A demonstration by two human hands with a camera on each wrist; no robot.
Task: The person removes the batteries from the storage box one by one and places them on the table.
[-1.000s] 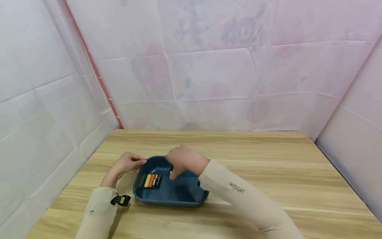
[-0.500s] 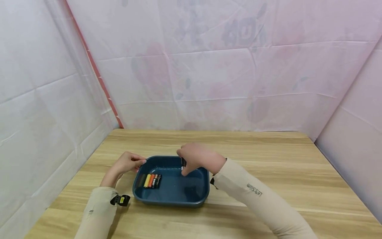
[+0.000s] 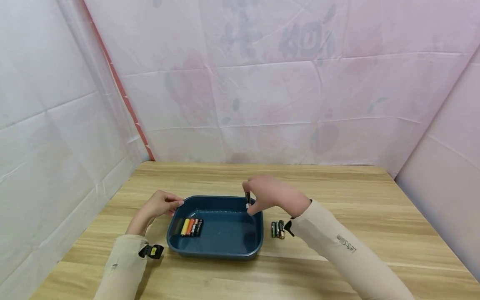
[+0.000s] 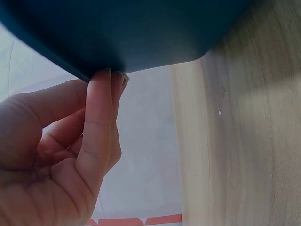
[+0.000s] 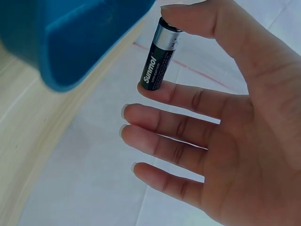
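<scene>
Right hand [image 3: 275, 196], battery [image 3: 247, 200] pinched, now over tray [image 3: 225, 250] right rim; left hand [image 3: 159, 205] pinching left rim.

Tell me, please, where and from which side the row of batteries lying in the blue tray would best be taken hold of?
Probably from above: the batteries lie flat, side by side, against the tray's left wall. Grip one battery's two ends, as its flanks touch its neighbours.

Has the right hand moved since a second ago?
Yes. The right hand, pinching a battery, has shifted rightward to the blue tray's right rim.
</scene>
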